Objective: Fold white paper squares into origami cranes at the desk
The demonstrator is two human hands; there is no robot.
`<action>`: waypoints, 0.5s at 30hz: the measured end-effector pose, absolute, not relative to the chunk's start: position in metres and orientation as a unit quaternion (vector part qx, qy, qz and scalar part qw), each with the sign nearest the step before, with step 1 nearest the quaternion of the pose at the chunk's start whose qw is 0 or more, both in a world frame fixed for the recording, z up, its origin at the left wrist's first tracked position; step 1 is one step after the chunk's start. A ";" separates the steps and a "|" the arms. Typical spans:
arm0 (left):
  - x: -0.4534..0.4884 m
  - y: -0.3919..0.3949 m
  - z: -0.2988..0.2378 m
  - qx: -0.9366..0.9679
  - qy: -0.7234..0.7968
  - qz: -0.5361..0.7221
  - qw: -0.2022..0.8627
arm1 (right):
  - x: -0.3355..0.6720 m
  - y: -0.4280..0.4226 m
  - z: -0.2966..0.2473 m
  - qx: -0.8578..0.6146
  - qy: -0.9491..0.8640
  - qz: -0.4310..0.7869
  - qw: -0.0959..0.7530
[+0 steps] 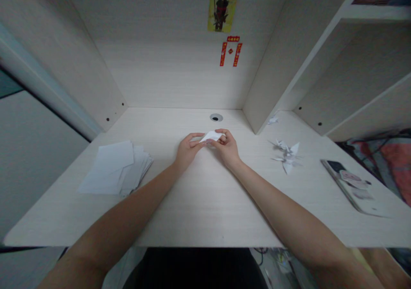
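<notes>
A small folded piece of white paper (211,136) is held between both hands above the middle of the pale wooden desk (199,203). My left hand (188,147) pinches its left end with fingers curled. My right hand (226,145) grips its right end, thumb and fingers closed over the paper. Both forearms reach in from the near edge of the desk.
A loose stack of white paper sheets (115,169) lies at the left. Folded paper cranes (287,154) sit at the right, with one small paper figure (273,120) further back. A phone (348,184) lies at the far right. A cable hole (216,117) sits behind my hands. Shelf walls rise on both sides.
</notes>
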State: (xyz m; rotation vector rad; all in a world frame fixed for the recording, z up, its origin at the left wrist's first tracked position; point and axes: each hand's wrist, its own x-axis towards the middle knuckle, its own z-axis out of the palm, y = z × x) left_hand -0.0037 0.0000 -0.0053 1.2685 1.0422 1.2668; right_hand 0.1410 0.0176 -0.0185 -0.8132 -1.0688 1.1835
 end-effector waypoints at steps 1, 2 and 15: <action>-0.004 0.000 -0.006 0.523 0.431 0.526 0.513 | 0.141 0.017 -0.018 -0.354 -0.463 0.517 0.626; -0.003 0.001 -0.006 0.518 0.431 0.528 0.517 | 0.140 0.017 -0.017 -0.354 -0.462 0.517 0.627; -0.004 0.004 -0.008 0.458 0.429 0.567 0.534 | 0.144 0.020 -0.023 -0.366 -0.487 0.491 0.623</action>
